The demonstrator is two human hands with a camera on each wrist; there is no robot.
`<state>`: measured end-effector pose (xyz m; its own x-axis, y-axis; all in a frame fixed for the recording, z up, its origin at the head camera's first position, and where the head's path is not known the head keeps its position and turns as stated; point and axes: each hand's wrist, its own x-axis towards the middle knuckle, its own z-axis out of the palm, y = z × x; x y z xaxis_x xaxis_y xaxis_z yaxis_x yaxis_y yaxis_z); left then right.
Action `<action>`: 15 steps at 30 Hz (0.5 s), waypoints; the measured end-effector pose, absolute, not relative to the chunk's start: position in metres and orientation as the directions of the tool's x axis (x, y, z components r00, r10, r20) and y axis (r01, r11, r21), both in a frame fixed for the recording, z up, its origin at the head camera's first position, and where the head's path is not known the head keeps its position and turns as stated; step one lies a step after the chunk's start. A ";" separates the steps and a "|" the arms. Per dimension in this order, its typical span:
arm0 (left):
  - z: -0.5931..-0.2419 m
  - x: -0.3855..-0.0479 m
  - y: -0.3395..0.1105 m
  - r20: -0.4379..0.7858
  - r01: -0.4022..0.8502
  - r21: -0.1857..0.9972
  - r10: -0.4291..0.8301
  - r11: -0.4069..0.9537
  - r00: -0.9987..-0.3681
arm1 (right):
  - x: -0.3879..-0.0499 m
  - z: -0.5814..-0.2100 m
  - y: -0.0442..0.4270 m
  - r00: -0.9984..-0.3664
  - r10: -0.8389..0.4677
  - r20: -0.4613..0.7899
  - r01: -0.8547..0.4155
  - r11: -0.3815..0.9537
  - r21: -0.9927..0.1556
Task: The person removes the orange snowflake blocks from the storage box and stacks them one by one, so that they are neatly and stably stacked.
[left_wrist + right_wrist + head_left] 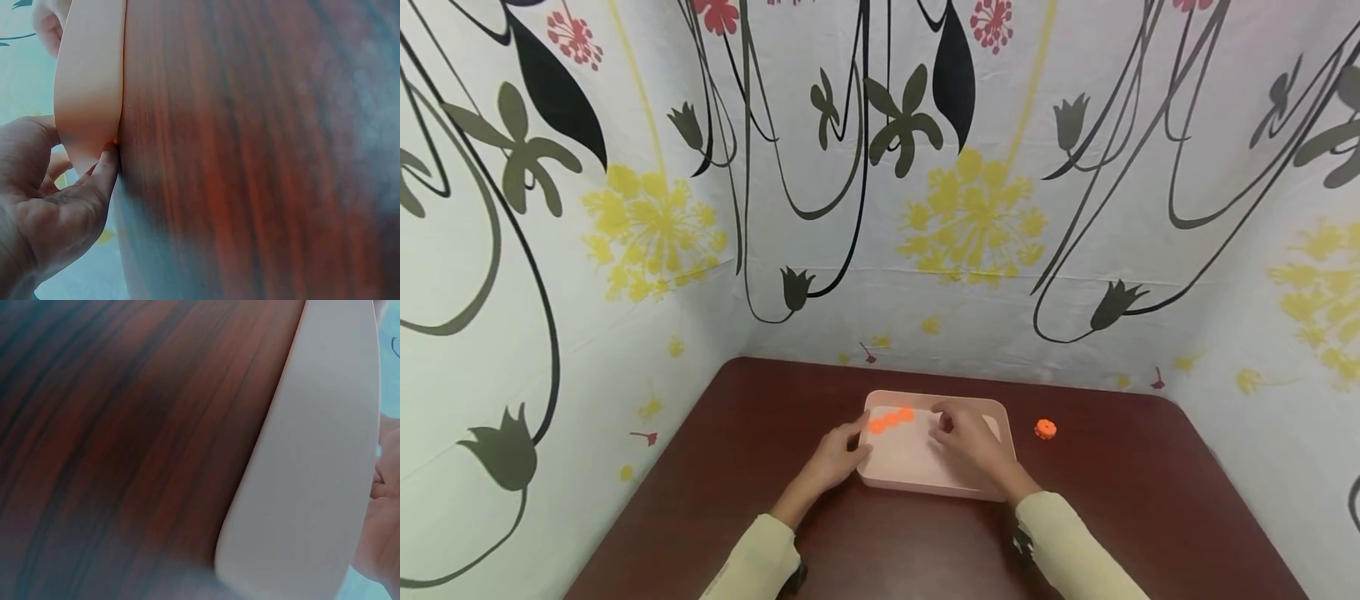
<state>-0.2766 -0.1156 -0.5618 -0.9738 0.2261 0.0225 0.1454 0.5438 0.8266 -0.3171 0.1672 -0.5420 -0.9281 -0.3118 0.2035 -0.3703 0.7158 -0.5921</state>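
Observation:
A pale pink tray (917, 483) lies on the table. Its left end is gripped by my left hand (835, 457), the thumb at the near side and the fingers by the rim. The left wrist view shows this left hand (56, 212) pressed around the tray's corner. Inside the tray, several orange flower-shaped pieces (891, 419) form a slanting row at the far left. My right hand (972, 437) is over the tray's right half, index finger and thumb apart, nothing clearly visible between them. Its inner side is in shadow. The tray wall partly hides it in the right wrist view.
Right of the tray, an orange flower-shaped piece or small stack (1045, 429) sits on the dark red-brown table (775, 417). Cloth walls with a flower print (880, 317) enclose the table at the back and both sides.

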 end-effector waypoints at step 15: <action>-0.560 -0.275 -0.113 0.056 0.184 0.816 0.241 0.548 -0.969 | -0.338 -0.553 0.133 -0.936 -0.305 0.178 -0.346 0.688 -0.638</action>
